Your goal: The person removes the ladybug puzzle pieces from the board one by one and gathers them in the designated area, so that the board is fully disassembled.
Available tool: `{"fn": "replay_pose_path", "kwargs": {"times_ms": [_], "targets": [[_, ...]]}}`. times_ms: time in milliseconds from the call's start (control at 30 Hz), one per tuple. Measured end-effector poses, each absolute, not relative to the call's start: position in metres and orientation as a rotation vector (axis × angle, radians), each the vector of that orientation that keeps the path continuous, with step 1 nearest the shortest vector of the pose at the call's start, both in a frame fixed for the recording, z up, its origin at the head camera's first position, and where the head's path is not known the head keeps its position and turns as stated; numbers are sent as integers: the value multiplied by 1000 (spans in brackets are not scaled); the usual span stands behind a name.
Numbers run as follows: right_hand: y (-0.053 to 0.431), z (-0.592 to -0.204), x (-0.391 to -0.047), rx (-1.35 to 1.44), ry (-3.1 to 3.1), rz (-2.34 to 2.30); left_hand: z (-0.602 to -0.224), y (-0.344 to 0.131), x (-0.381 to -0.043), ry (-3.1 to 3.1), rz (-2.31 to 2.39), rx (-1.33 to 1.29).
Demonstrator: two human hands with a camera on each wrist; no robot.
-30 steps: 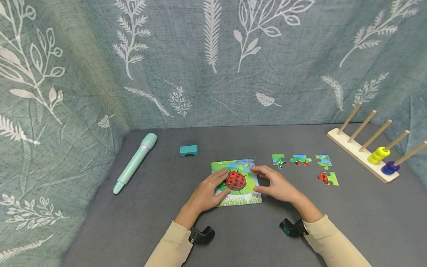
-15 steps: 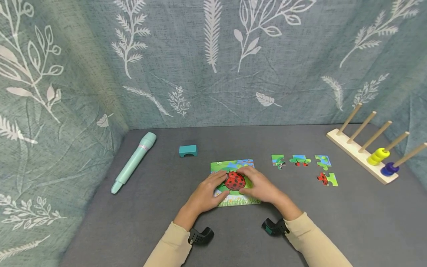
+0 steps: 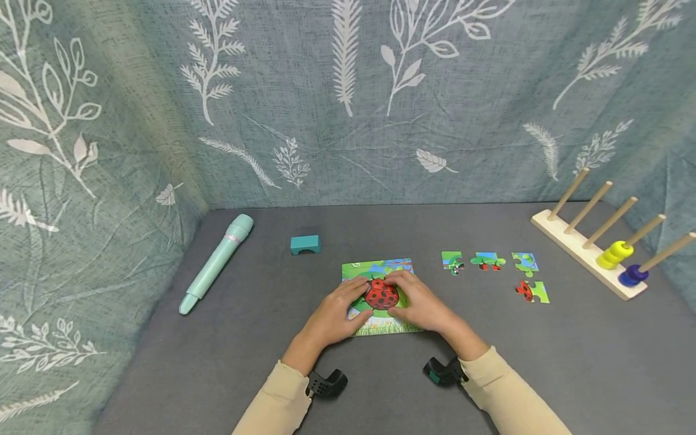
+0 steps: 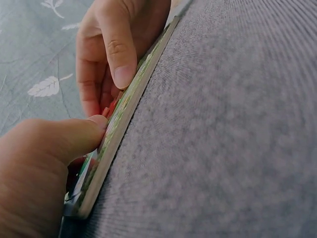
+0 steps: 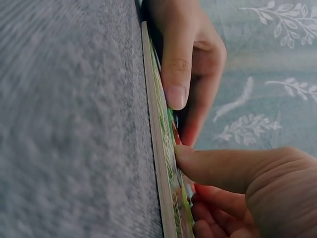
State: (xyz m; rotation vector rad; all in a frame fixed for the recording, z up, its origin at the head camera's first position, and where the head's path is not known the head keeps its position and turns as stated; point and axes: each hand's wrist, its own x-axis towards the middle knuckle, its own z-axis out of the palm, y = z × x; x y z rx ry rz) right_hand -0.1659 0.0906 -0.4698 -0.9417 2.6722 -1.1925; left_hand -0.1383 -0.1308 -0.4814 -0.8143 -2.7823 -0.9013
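Note:
A square ladybug picture puzzle [image 3: 383, 329] lies flat before me, with a red, black-spotted ladybug [image 3: 382, 294] at its middle. My left hand [image 3: 334, 313] rests on the puzzle's left part, thumb and fingers spread, tips at the ladybug's left edge. My right hand [image 3: 421, 306] lies over the right part, index finger and thumb spread at the ladybug's right edge. The left wrist view shows the puzzle's thick pale edge [image 4: 124, 124] low on the cloth. In the right wrist view the right thumb [image 5: 213, 166] touches the picture's surface; the other fingertips are partly hidden.
To the right lie several loose puzzle pieces [image 3: 487, 261], one with red on it [image 3: 531, 291]. Farther right stands a wooden peg rack [image 3: 571, 241] with yellow and blue rings. A teal arch block [image 3: 306, 244] and a mint-green microphone-shaped stick [image 3: 217, 263] lie left.
My right hand has moved left from the puzzle's right edge to the ladybug's right side. My left hand has stayed in place, and the ladybug has not visibly shifted on the puzzle.

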Motion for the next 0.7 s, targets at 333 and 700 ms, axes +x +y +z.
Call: {"fn": "replay_pose_path", "kwargs": {"times_ms": [333, 700], "targets": [[83, -471, -162, -791, 2733, -1322, -479, -130, -138, -2769, -909, -815], [82, -472, -161, -798, 2792, -1339, -479, -130, -138, -2757, -920, -813]]}}
